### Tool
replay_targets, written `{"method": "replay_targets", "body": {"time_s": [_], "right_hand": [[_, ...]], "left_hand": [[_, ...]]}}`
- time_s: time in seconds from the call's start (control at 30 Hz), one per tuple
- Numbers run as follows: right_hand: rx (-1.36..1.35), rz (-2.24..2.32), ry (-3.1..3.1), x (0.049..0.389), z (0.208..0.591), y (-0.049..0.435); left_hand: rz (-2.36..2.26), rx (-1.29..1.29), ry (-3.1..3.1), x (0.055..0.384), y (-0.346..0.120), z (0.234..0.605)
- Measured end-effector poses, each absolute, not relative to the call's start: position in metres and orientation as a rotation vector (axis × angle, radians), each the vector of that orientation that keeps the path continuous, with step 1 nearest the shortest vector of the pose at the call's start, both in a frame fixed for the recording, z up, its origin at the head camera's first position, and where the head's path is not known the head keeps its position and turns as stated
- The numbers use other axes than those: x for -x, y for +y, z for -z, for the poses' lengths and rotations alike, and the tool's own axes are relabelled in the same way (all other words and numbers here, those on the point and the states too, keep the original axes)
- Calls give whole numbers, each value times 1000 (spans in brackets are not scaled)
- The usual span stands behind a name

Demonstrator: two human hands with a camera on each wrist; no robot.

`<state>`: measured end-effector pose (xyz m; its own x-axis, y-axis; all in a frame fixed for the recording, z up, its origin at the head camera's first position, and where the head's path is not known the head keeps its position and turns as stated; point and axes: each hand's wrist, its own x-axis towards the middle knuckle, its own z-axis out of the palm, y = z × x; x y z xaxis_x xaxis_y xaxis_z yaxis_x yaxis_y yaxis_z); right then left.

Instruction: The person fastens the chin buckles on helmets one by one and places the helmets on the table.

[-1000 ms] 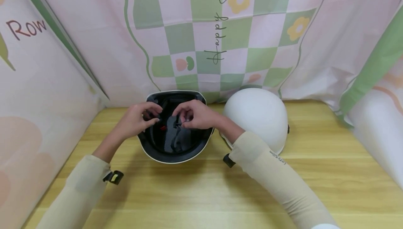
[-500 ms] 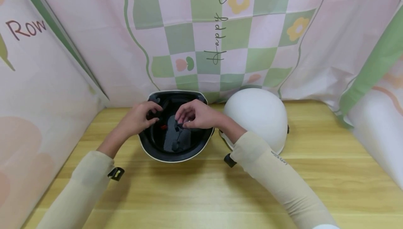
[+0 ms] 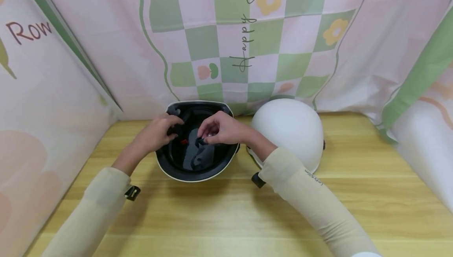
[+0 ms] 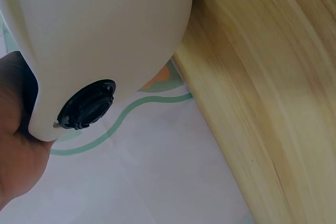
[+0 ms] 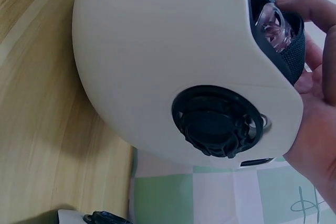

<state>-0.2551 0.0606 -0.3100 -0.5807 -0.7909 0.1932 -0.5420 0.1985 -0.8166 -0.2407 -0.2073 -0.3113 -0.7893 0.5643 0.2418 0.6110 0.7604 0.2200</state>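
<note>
An upturned white helmet (image 3: 192, 176) with black lining lies on the table, its opening toward me. At its left rim, my left hand (image 3: 155, 131) has curled fingers and thumb around a black piece of chin strap (image 3: 174, 130), mostly hidden by the hand. Over the opening, my right hand (image 3: 224, 129) pinches the other black strap end (image 3: 201, 141) between thumb and fingers. The right wrist view shows that webbing (image 5: 295, 48) looped by a clear plastic piece (image 5: 273, 27) near the fingers. A red tab (image 3: 184, 142) shows inside the helmet. Round black knobs (image 4: 86, 104) sit on its sides.
A second white helmet (image 3: 288, 131) rests dome up to the right, partly behind my right forearm. The wooden table (image 3: 198, 221) meets a patterned cloth backdrop (image 3: 233, 41) just behind both helmets. Cloth also hangs at the left and right sides.
My right hand has shifted slightly right, its fingers drawing together on the strap. The left forearm has moved a little right and forward, its hand staying at the rim.
</note>
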Motion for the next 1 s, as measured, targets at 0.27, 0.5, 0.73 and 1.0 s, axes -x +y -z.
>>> {"method": "replay_targets", "body": {"time_s": [0.27, 0.5, 0.73, 1.0], "right_hand": [[1264, 1325, 2190, 251, 306, 59], [1257, 1320, 2193, 250, 307, 57], [1229, 1363, 2205, 251, 308, 57], [1205, 1406, 2191, 250, 308, 58]], "left_hand": [[72, 962, -2794, 238, -202, 312], [-4, 994, -2733, 238, -203, 315], [44, 1011, -2721, 237, -204, 315], [192, 1017, -2754, 236, -207, 314]]}}
